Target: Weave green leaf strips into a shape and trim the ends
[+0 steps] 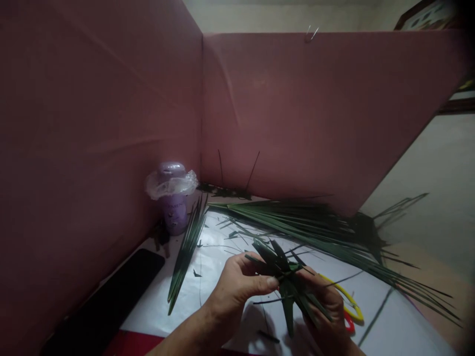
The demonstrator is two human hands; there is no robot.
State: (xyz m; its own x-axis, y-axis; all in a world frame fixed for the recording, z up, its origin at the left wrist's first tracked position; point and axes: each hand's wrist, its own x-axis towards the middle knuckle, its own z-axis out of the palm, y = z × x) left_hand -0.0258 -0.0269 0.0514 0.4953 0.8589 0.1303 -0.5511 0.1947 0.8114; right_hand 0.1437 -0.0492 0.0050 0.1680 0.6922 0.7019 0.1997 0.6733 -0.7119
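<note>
Both hands hold a dark green figure of folded palm leaf strips [287,282] above the white sheet, its pointed ends sticking out all round. My left hand [237,284] is closed on its left side, thumb pressed at the middle. On the right side my right hand [326,306] grips it, with the fingers partly behind the leaf strips. Just right of that hand lies a pair of scissors with yellow and red handles [349,301], partly hidden by the hand. A thin strip stretches out to the right past my right hand.
Long palm fronds [297,222] spread across the back and right. A smaller leaf bundle [187,257] lies at left, near a purple bottle [175,212] with clear plastic round it. A black phone-like slab [111,301] sits front left. Leaf scraps dot the white sheet [218,252]; pink panels [282,113] stand behind.
</note>
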